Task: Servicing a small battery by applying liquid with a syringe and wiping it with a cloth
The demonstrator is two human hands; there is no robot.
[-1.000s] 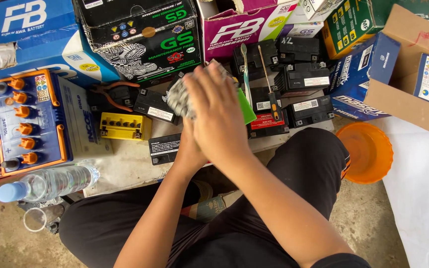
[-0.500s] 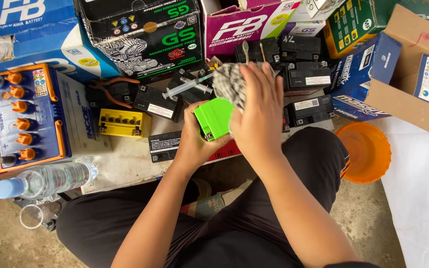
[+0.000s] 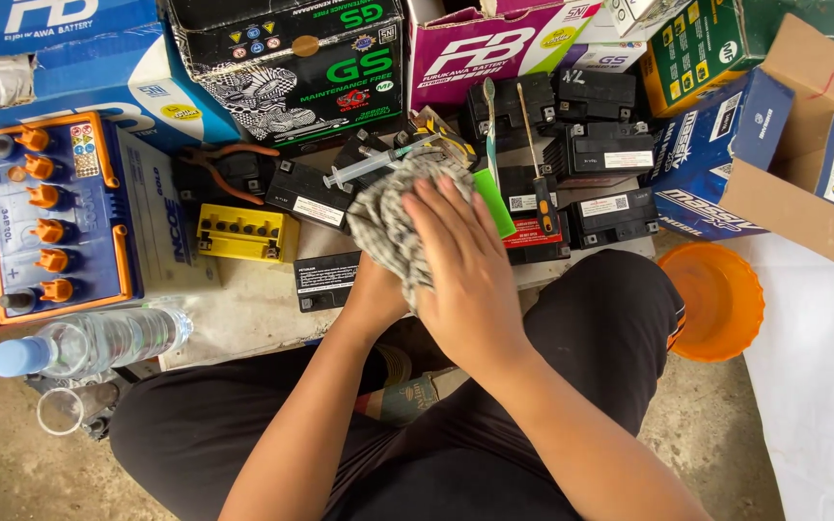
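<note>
While under the right hand (image 3: 470, 275), grey rag (image 3: 388, 227) over green box (image 3: 494, 201).

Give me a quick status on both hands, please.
Right hand flat on grey patterned rag. Left hand underneath, mostly hidden. Bright green block under rag. Clear plastic syringe close behind.
</note>
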